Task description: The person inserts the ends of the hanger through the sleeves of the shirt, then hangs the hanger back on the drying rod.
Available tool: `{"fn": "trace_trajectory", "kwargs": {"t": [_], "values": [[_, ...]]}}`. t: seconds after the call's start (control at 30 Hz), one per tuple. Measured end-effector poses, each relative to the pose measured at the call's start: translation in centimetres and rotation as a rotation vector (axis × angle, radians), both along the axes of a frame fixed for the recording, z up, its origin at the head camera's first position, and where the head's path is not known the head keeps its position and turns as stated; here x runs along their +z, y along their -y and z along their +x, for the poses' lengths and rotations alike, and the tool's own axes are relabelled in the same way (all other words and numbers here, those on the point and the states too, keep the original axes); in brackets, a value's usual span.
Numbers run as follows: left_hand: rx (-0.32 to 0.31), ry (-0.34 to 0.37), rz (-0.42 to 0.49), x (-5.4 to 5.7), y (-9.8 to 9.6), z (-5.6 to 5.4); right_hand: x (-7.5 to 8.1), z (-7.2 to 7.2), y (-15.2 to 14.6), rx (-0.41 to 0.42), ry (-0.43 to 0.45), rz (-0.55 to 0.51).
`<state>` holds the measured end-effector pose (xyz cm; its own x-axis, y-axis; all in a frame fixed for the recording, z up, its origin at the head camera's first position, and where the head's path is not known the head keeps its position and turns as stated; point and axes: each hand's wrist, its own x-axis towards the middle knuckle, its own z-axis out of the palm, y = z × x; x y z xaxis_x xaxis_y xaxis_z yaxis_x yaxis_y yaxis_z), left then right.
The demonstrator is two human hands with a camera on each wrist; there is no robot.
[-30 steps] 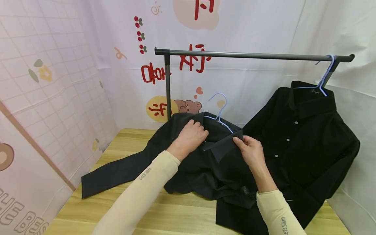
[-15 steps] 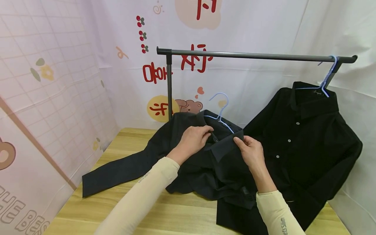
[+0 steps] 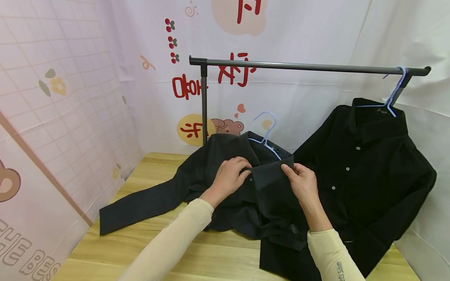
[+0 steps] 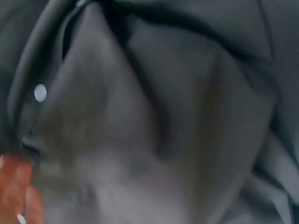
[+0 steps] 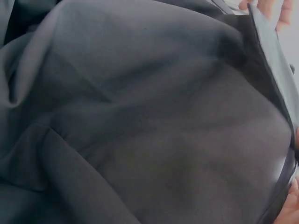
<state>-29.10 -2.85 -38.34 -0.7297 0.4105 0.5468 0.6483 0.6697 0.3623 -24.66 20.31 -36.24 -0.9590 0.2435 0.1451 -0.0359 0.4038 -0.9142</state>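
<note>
A black button-up shirt (image 3: 274, 195) lies on the wooden table, with a light blue wire hanger (image 3: 266, 141) inside its neck and the hook standing up out of the collar. My left hand (image 3: 230, 177) pinches the edge of the front opening just below the collar. On the other side, my right hand (image 3: 303, 183) holds the collar between thumb and fingers. One white button (image 4: 40, 93) shows close up along the front edge in the left wrist view. Dark cloth (image 5: 163, 116) fills most of the right wrist view, with fingers at its right side.
Behind the shirt stands a dark metal clothes rack (image 3: 299, 65). A second black shirt (image 3: 372, 168) hangs at its right end on another blue hanger (image 3: 390, 99), its lower part reaching the table (image 3: 207, 257). Printed cloth backdrops (image 3: 158, 109) close off the back and sides.
My left hand has come down from the left side of the collar to the front edge, drawing the two fronts together below the neck. My right hand keeps its hold on the collar.
</note>
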Motion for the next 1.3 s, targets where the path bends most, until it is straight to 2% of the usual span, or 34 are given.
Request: {"fn": "trace_trajectory", "kwargs": {"t": [0.07,0.2,0.3,0.37,0.47,0.6,0.77,0.97,1.17,1.3], "values": [[0.101,0.009,0.078,-0.1,-0.7,0.0,0.0,0.1,0.0,0.008,0.003,-0.016],[0.277,0.084,0.186,0.0,-1.6,-0.3,0.0,0.2,-0.2,0.052,-0.008,-0.042],[0.337,0.128,0.204,0.2,-1.9,-0.5,0.0,0.2,-0.3,0.074,-0.017,-0.034],[0.337,0.142,0.195,0.2,-2.0,-0.5,0.0,0.2,-0.3,0.061,-0.019,-0.011],[0.312,0.15,0.173,0.1,-2.0,-0.4,0.1,0.1,-0.4,-0.006,-0.028,0.023],[0.292,0.139,0.13,-0.5,-1.7,-0.3,0.1,-0.1,-0.7,-0.096,-0.033,0.034],[0.285,0.134,0.079,-1.7,-0.5,-0.3,-0.2,-0.4,-1.3,-0.14,-0.019,0.01],[0.303,0.183,0.06,-3.3,2.4,-0.3,-0.6,-0.6,-1.6,-0.153,-0.018,0.009],[0.338,0.259,0.078,-5.6,6.5,0.6,-0.8,-0.7,-1.8,-0.175,-0.028,0.024],[0.372,0.321,0.035,-7.2,9.3,1.1,-1.0,-0.7,-1.9,-0.188,-0.023,0.009]]}}
